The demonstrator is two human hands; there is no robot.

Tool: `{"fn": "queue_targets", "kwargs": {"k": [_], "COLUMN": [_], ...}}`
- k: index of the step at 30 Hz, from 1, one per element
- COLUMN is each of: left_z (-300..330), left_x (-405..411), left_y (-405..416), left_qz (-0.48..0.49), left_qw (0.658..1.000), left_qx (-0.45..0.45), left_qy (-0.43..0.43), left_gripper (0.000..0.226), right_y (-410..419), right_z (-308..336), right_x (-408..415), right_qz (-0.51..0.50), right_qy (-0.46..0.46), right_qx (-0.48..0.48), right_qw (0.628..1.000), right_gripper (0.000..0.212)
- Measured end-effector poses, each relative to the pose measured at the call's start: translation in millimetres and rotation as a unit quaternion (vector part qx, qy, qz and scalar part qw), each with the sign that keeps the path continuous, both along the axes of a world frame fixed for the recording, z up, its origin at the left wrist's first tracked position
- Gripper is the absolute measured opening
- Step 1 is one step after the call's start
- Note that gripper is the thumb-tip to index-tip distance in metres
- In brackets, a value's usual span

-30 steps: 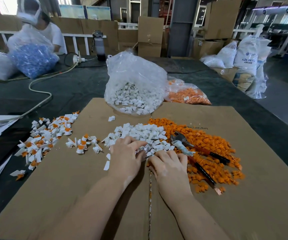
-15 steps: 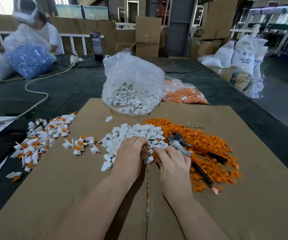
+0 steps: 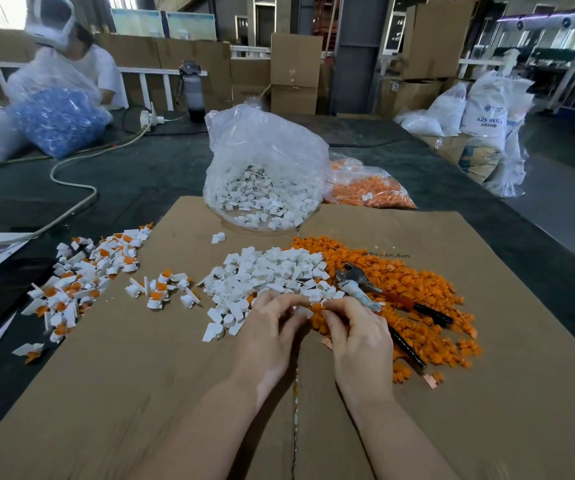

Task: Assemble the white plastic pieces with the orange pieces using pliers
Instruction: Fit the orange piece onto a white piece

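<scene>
Here pliers (image 3: 379,299) lie just right of both hands' grip.

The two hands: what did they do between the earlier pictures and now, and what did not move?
Both hands lifted off the white pile; the left hand and right hand now pinch small pieces between their fingertips, one white, one orange. The pliers stayed lying on the orange pile.

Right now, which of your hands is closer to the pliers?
Right. The right hand sits just beside the pliers, its knuckles almost at the handles. The left hand is farther, on the other side of the right hand.
</scene>
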State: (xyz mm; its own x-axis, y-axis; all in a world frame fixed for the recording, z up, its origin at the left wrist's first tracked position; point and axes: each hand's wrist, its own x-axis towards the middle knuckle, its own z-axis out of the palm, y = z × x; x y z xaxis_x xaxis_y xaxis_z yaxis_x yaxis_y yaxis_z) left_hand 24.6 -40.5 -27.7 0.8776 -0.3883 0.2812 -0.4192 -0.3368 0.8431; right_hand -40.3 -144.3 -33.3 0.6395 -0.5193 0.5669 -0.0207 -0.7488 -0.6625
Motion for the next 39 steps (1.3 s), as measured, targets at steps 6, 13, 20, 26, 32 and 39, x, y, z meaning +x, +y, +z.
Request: {"fn": "queue_targets", "kwargs": {"k": [6, 13, 20, 26, 32, 39], "left_z": [1, 3, -1, -4, -6, -2], "left_x": [-1, 0, 1, 1, 0, -1], "left_y": [3, 4, 2, 0, 0, 3], "left_qz": [0.025, -0.002, 0.060, 0.063, 0.036, 0.014], "left_qw": [0.998, 0.986, 0.997, 0.997, 0.994, 0.999], "left_qx": [-0.045, -0.119, -0.026, 0.036, 0.090, -0.018], "left_qy": [0.020, 0.118, 0.028, -0.032, -0.039, 0.026], "left_gripper": [0.025, 0.015, 0.016, 0.016, 0.017, 0.037], "right_y": [1, 1, 0, 0, 0, 1], "right_z": [-2, -2, 0, 0, 1, 1], "right_x": [0, -1, -2, -2, -2, -3], "right_qz": [0.000, 0.011, -0.003, -0.001, 0.002, -0.006], "right_qy": [-0.011, 0.002, 0.008, 0.021, 0.025, 0.017], "right_qx": [-0.004, -0.026, -0.018, -0.012, -0.006, -0.017], "right_qw": [1.000, 1.000, 1.000, 1.000, 1.000, 1.000], "right_gripper": [0.008, 0.010, 0.012, 0.012, 0.012, 0.012]}}
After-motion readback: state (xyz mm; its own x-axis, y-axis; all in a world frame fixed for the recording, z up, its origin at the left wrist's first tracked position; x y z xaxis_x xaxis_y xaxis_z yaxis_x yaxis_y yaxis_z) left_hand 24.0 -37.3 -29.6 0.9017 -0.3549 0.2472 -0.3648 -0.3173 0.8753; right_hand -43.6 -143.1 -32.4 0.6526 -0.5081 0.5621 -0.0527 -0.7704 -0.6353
